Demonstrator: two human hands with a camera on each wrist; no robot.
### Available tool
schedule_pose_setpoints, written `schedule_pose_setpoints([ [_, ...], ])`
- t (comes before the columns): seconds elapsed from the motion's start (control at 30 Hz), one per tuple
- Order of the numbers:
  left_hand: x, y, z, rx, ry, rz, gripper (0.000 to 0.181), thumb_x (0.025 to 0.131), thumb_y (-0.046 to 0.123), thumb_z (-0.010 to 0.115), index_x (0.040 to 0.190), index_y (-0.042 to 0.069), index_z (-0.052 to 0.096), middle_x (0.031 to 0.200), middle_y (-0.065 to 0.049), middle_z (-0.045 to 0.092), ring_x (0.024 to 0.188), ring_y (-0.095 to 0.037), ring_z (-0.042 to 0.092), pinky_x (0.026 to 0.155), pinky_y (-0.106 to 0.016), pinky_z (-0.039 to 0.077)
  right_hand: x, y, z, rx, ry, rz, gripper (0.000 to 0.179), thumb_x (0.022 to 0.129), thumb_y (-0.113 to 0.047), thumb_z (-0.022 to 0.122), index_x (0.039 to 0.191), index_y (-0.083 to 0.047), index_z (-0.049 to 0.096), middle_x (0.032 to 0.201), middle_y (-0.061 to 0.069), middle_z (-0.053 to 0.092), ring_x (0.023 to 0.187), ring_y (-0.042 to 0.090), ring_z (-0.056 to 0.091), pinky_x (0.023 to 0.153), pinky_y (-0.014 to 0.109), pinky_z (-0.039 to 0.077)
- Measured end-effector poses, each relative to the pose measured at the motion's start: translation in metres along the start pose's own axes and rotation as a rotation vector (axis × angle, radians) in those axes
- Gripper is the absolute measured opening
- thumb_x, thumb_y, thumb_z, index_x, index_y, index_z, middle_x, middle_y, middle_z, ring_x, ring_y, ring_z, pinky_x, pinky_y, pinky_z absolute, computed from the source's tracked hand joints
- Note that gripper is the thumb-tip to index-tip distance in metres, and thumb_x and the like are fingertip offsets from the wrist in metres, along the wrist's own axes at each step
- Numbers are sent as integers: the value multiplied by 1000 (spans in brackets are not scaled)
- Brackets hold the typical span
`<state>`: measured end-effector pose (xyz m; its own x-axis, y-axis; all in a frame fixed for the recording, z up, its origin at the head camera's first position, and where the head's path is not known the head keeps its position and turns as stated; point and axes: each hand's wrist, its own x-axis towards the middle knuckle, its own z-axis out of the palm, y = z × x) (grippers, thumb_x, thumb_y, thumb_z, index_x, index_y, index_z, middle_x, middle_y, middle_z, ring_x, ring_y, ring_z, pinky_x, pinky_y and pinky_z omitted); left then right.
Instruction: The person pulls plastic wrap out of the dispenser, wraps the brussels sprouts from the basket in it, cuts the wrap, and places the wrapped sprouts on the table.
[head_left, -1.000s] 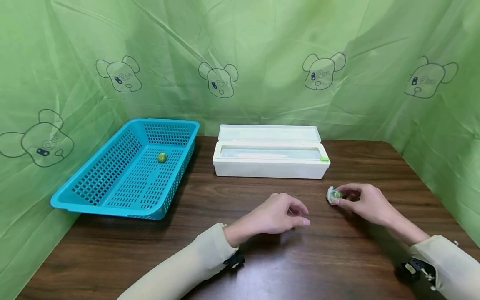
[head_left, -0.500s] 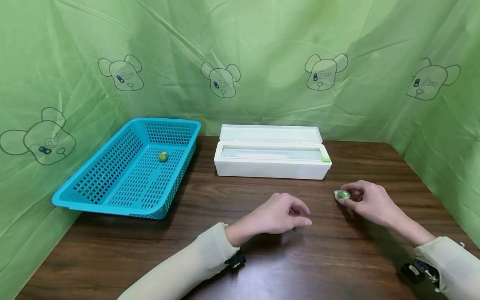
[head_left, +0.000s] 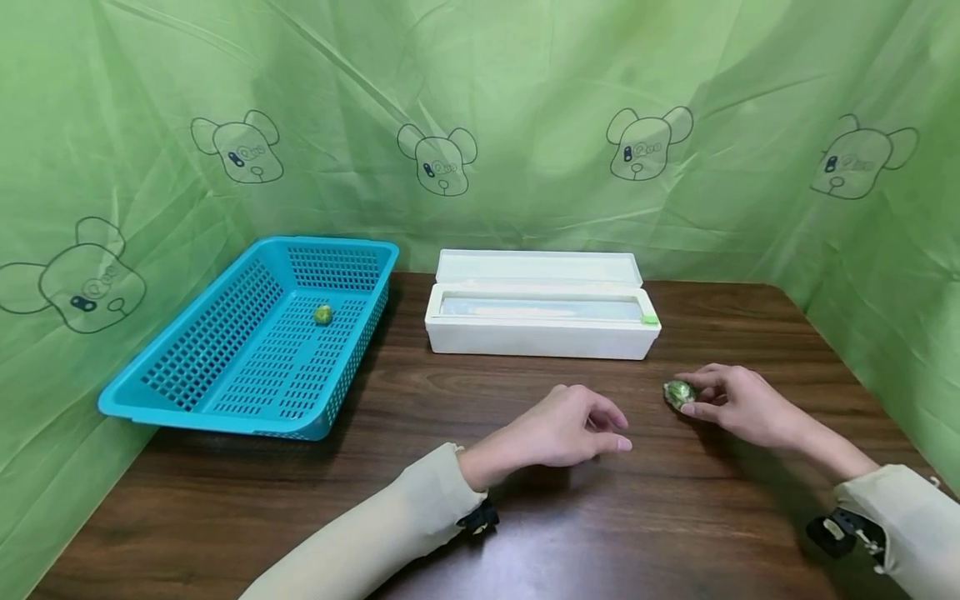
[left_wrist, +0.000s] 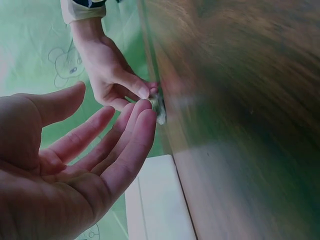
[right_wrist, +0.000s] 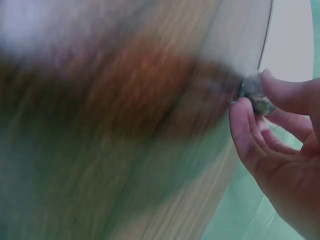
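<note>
My right hand (head_left: 750, 406) pinches a small Brussels sprout (head_left: 678, 395) between thumb and fingers, at the tabletop to the right. Clear cling film covers the sprout and shines in the light. In the right wrist view the thumb and fingertips hold the film-covered bundle (right_wrist: 256, 92) from both sides. My left hand (head_left: 566, 427) hovers over the middle of the table with loosely bent fingers and nothing in it. The left wrist view shows its palm (left_wrist: 65, 195) and spread thumb, with the right hand (left_wrist: 107, 72) beyond.
A white cling film dispenser (head_left: 536, 340) stands at the back with its lid raised and a green slider at its right end. To the left is a blue perforated basket (head_left: 251, 427) holding another sprout (head_left: 322, 315). Green curtains border the wooden table (head_left: 420, 392).
The sprout has turned in my right hand's fingers. A pale flap of film that stuck out on its left no longer shows, and more green faces the head camera. My left hand has barely moved.
</note>
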<state>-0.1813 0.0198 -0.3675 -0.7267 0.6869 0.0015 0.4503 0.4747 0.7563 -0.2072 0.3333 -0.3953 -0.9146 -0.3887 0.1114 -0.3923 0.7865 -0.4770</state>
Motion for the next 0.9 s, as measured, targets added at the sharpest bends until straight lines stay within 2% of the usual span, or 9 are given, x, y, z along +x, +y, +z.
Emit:
schedule_pose_setpoints([
  [0.23,2,1,2,-5,-7,-15,21,97,24,80,112,10,80,88,15,73,80,7,64,76,-12,50,4,9,1,104,-37,0,39,91,-15,85,123,6,73,98,0,73,78,7,60,66,25,49],
  [0.4,4,2,-1,11,-10,1,21,98,25,79,113,11,80,89,16,73,80,7,65,77,-11,50,9,9,2,81,-13,-14,39,89,-16,87,120,5,75,94,-1,71,75,7,59,63,26,49],
  [0.53,4,5,-4,26,-4,5,22,98,27,79,113,12,80,90,16,73,81,8,64,77,-11,49,11,10,0,69,-8,-17,41,91,-17,86,124,4,74,93,-1,70,75,7,58,63,25,47],
  [0.63,3,6,-5,33,-2,6,23,98,27,79,114,12,80,92,16,74,82,9,64,78,-11,49,8,13,-1,147,-30,-10,48,92,-14,84,133,6,68,91,1,69,75,8,59,61,25,49],
  [0.77,2,7,-5,34,1,1,22,98,27,79,113,12,80,92,15,74,82,8,64,77,-11,49,3,16,-1,326,-54,25,61,89,-9,86,142,7,60,86,6,70,73,11,64,59,26,53],
  [0.83,0,7,-5,33,-1,-5,21,98,27,79,113,12,80,91,15,73,81,8,64,77,-11,49,1,17,1,372,-60,37,64,87,-8,87,143,7,59,85,7,71,74,12,66,59,27,54],
  [0.9,-1,7,-4,31,-4,-10,21,98,27,79,113,12,80,90,15,73,81,7,63,77,-12,49,0,17,3,375,-62,40,64,86,-9,88,141,6,61,85,6,72,74,13,66,60,27,54],
])
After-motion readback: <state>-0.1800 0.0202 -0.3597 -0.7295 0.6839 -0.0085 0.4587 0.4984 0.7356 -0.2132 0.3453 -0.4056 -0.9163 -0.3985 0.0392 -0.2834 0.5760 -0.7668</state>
